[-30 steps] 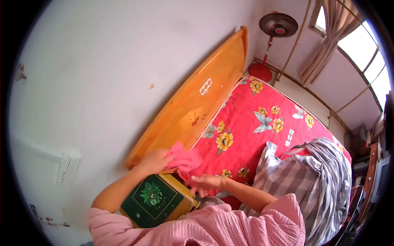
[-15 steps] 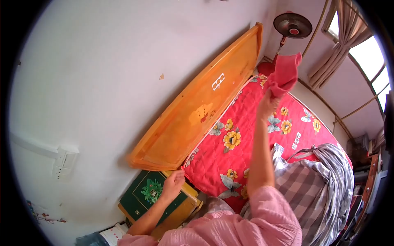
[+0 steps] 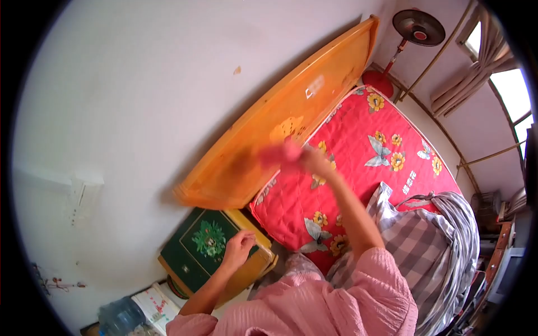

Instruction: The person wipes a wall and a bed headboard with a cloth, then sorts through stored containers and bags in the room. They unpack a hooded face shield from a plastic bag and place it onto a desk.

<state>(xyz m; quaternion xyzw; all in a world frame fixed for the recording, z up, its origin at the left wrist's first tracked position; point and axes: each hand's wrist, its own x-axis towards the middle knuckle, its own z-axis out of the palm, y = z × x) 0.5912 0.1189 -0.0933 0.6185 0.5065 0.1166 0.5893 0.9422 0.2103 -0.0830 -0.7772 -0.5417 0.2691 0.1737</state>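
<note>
Pink cloth (image 3: pixel 280 155), blurred — in the right hand (image 3: pixel 315 161), fingers closed round it, in front of the orange headboard (image 3: pixel 255 126). Left hand (image 3: pixel 240 246) holds nothing visible, fingers loosely curled, over the green box (image 3: pixel 208 238) at near left. Red floral mattress (image 3: pixel 358 162) right of the headboard; checked grey fabric (image 3: pixel 417 246) on its near right part. Fan (image 3: pixel 418 28) at the far end — red base, by the wall.

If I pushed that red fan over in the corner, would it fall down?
The fan might tip if pushed up high, because its wide, round head sits on a thin pole. A gentle push down low would probably be safer, since the round base spreads out wider than the pole. It likely wouldn't roll, as no wheels show.
</note>
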